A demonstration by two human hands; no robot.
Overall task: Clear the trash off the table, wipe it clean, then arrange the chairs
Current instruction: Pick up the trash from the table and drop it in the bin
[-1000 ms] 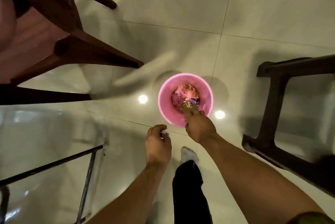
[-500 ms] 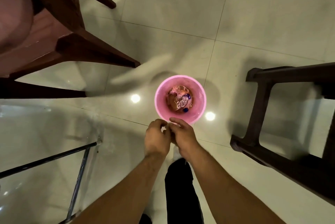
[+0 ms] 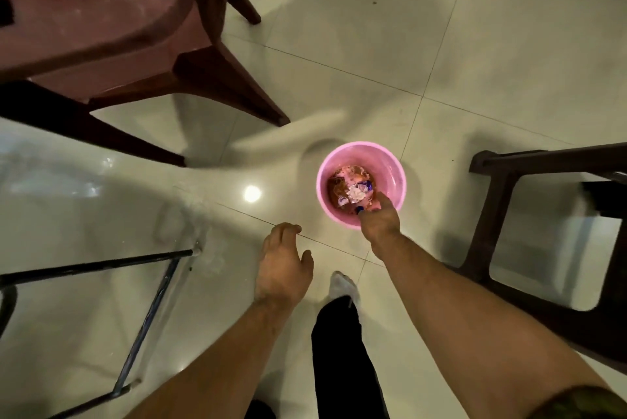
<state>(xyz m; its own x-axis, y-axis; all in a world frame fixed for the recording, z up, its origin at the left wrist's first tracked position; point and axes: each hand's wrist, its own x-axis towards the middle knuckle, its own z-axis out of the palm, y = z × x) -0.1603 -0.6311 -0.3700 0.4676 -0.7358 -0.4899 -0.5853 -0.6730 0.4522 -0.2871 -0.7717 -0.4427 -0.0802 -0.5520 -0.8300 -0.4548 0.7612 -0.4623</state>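
A pink bin (image 3: 396, 170) stands on the tiled floor, with crumpled wrappers (image 3: 353, 190) at its bottom. My right hand (image 3: 380, 222) reaches over the bin's near rim with its fingers pointing down inside. A small blue scrap (image 3: 359, 210) shows at the fingertips, and whether the fingers hold it is hidden. My left hand (image 3: 283, 266) hovers left of the bin above the floor, fingers relaxed and empty. The corner of the glass table (image 3: 84, 201) fills the lower left, on a thin metal frame (image 3: 101, 266).
A maroon plastic chair (image 3: 101, 28) stands at the upper left, one leg reaching toward the bin. A dark brown chair (image 3: 502, 215) stands close on the right. My leg in black trousers and a white sock (image 3: 343, 286) is between my arms.
My hands met just before the bin, then parted. The right hand has gone out over the bin again, and the left hand has dropped back and spread its fingers, now empty.
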